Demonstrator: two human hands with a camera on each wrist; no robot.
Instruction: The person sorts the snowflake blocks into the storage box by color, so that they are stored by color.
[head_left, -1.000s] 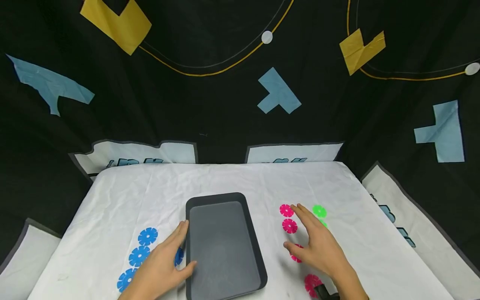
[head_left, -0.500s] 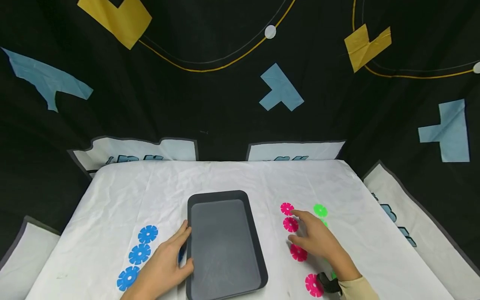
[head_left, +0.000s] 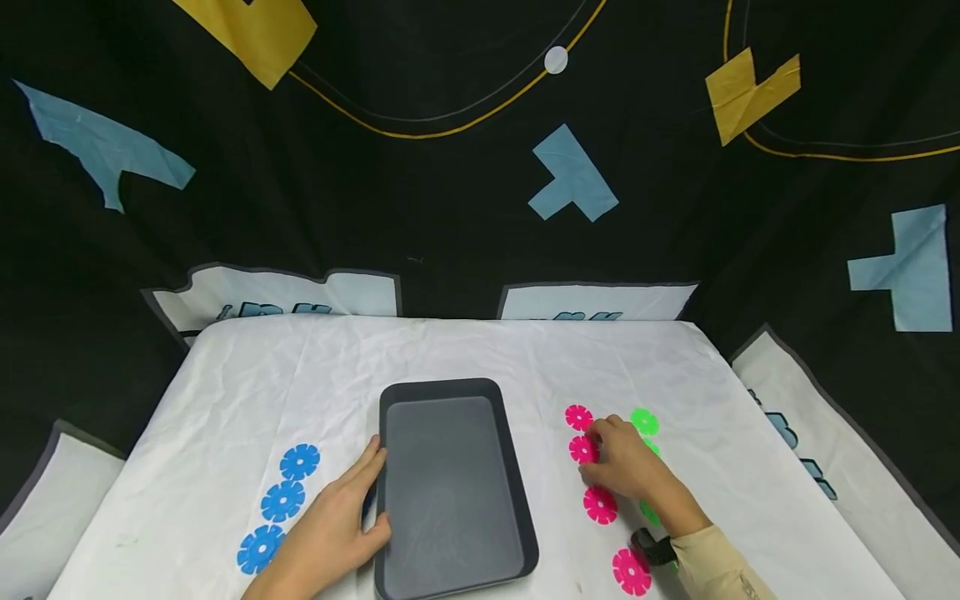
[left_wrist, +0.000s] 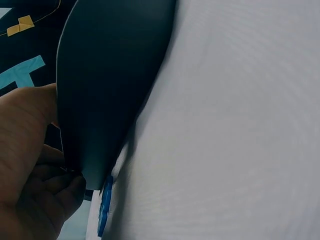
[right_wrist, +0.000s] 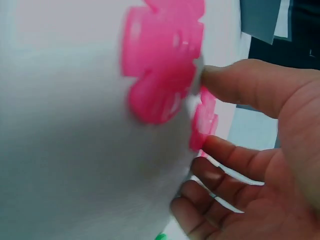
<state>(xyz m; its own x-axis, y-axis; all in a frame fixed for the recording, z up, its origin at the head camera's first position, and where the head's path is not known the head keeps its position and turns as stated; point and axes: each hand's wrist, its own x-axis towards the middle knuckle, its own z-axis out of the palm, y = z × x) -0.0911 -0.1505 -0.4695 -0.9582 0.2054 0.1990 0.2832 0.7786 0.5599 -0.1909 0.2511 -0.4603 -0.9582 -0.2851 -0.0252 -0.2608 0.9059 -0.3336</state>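
A dark grey baking tray (head_left: pixel 457 479) lies lengthwise in the middle of the white-covered table. At its left side my left hand (head_left: pixel 333 533) grips the wall, thumb over the rim and fingers along the outside. In the left wrist view the tray's side (left_wrist: pixel 105 95) rises beside that hand. My right hand (head_left: pixel 630 467) is down at a pink notched plastic disc (head_left: pixel 582 450), the second in a column. Its thumb and index finger are bent around opposite sides of the disc with a gap between them; the right wrist view shows the fingertips right at its edge (right_wrist: pixel 202 125).
Other pink discs (head_left: pixel 601 505) lie above and below in the same column. Green discs (head_left: pixel 644 422) form a line to its right, partly hidden by my right hand. Several blue discs (head_left: pixel 282 501) lie left of the tray, one mostly hidden behind my left hand.
My right hand has lowered toward the second pink disc and its fingers have bent inward, thumb and fingertips coming closer together. The left hand keeps its place on the tray.
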